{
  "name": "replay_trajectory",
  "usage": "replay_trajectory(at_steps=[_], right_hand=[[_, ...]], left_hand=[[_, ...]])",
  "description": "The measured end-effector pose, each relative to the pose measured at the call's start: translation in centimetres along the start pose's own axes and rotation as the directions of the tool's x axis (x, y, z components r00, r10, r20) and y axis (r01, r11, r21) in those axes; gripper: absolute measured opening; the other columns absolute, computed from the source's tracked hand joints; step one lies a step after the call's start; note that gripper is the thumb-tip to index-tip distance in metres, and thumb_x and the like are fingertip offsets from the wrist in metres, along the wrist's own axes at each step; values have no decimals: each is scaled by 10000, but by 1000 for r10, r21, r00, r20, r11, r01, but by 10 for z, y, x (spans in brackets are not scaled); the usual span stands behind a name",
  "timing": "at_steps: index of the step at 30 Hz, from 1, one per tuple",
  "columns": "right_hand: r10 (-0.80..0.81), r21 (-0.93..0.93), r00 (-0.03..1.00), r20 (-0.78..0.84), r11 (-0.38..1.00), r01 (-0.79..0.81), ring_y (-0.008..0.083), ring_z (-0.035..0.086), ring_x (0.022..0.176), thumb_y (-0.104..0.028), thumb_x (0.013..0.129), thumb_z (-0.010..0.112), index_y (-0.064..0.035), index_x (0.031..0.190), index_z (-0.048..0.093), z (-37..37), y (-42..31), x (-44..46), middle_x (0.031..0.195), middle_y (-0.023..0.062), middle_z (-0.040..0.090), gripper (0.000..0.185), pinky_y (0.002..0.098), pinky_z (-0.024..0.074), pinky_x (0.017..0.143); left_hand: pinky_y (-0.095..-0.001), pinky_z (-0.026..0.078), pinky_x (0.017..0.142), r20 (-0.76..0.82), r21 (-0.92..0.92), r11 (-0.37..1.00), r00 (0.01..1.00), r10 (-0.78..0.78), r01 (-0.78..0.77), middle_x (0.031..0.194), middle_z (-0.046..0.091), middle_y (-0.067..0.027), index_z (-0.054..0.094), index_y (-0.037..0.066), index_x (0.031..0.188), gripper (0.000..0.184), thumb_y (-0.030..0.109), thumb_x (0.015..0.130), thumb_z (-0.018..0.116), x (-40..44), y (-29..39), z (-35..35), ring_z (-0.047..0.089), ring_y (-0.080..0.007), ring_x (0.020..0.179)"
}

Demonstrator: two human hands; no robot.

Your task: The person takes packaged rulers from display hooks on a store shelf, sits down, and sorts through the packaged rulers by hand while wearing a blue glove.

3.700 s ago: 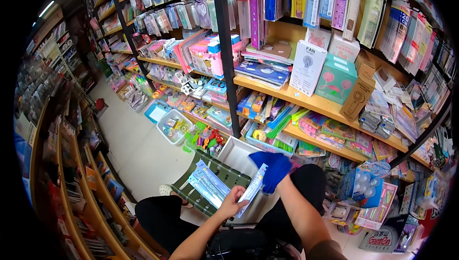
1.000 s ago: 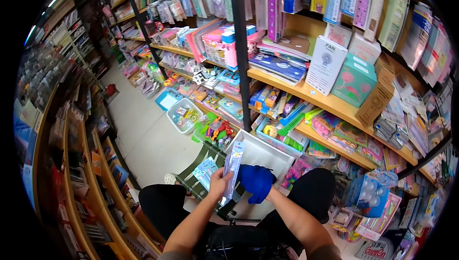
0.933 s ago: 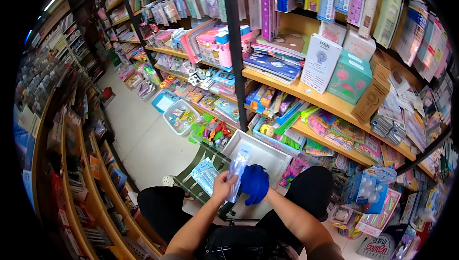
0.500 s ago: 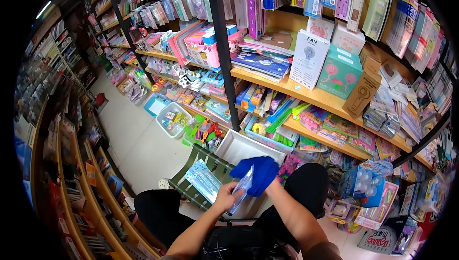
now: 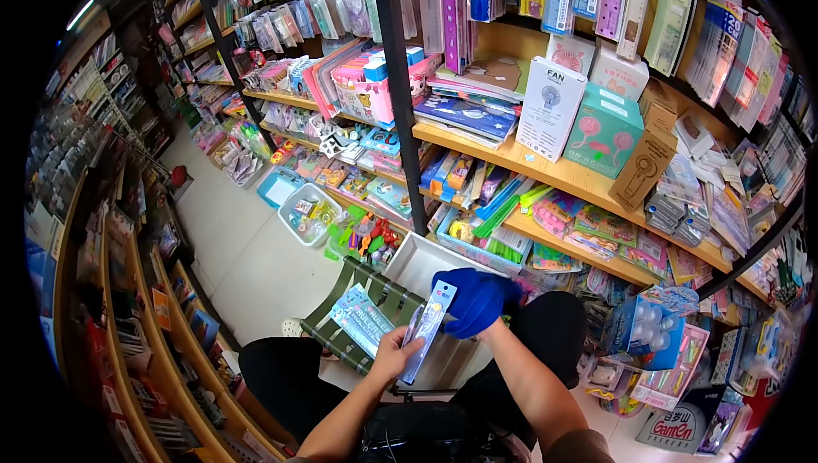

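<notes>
My left hand [image 5: 395,356] is closed on a slim blue-and-white packet [image 5: 431,325], pinching its lower part and holding it tilted upward. A dark blue cloth [image 5: 474,301] covers my right hand [image 5: 493,332] just right of the packet. Its fingers are hidden under the cloth. Light blue printed packs [image 5: 361,320] lie on a folding stool [image 5: 399,297] with green straps, between my knees. Behind the stool is a white tray [image 5: 417,260].
Shelves [image 5: 545,175] packed with stationery stand ahead, with a boxed fan [image 5: 550,105] on one board. A clear tub [image 5: 308,213] of small items sits on the floor. Slanted wooden racks [image 5: 141,335] run along the left. Toys and boxes [image 5: 652,327] crowd the right.
The blue cloth has moved right, away from the packet's face. The packet now stands more upright and shows more of its front. The packs on the stool have stayed put.
</notes>
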State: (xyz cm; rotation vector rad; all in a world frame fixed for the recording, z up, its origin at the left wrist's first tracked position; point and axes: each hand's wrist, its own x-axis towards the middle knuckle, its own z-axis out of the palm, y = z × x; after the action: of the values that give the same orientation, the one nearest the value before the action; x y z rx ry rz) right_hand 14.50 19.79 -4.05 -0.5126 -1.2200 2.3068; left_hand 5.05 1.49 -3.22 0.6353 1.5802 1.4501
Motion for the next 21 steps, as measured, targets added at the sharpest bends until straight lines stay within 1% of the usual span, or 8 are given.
replay_trajectory(at_steps=[2,3,5,9,13,15,19,21], right_hand=[[-126,-687,962,241,678,261,213,571,772,-207,723,625,-36,1001,535,27,-33,-20,894,100,585,339,304,459,674],[-220,-928,911,349,50,368,254,583,749,-264,687,639,-23,988,528,43,-59,-33,874,139,585,401,319,461,643],[-156,-929,987,-31,370,30,266,587,718,-258,704,599,-38,927,549,6,6,-3,810,145,579,318,325,463,609],[-337,-992,941,39,98,76,305,585,697,-174,773,511,-52,774,591,-15,-3,1,763,164,597,146,378,449,575],[-71,-544,997,-35,838,40,217,560,646,-175,822,497,-75,868,576,-29,13,0,767,95,589,135,331,454,549],[417,443,909,3,814,-375,196,547,631,-187,860,471,-82,913,565,-26,35,-5,775,84,580,150,318,457,545],[79,-456,965,-252,869,-190,265,584,652,-227,842,466,-54,893,549,18,30,-6,725,103,589,198,352,470,544],[-171,-976,961,-218,51,-213,302,591,626,-191,813,481,-39,855,551,17,1,1,701,125,593,173,363,471,524]], left_hand=[[-212,399,597,13,25,999,1000,24,-25,722,567,32,604,5,866,123,82,774,626,2,-4,3,476,-53,646],[-212,398,596,36,66,997,998,46,-48,723,566,32,603,5,864,121,82,773,626,3,-6,5,474,-53,644],[-212,395,594,66,123,989,995,69,-77,723,566,31,602,8,865,122,81,771,628,3,-11,4,471,-52,643],[-211,390,596,9,30,1000,1000,9,-9,722,563,31,600,12,872,128,82,769,631,0,-8,1,466,-50,646],[-211,394,603,-79,-36,999,997,-1,-2,717,559,30,599,16,866,120,78,769,630,11,-2,-3,470,-49,649],[-211,398,598,-52,-61,997,998,40,-44,724,563,27,597,12,860,112,77,773,626,18,9,6,477,-48,650],[-212,404,601,-39,17,998,998,57,-57,741,576,15,595,2,867,121,92,788,613,21,8,21,490,-55,664],[-213,407,605,-47,67,996,997,53,-50,749,582,8,593,-4,872,131,106,801,603,19,8,25,499,-62,674]])
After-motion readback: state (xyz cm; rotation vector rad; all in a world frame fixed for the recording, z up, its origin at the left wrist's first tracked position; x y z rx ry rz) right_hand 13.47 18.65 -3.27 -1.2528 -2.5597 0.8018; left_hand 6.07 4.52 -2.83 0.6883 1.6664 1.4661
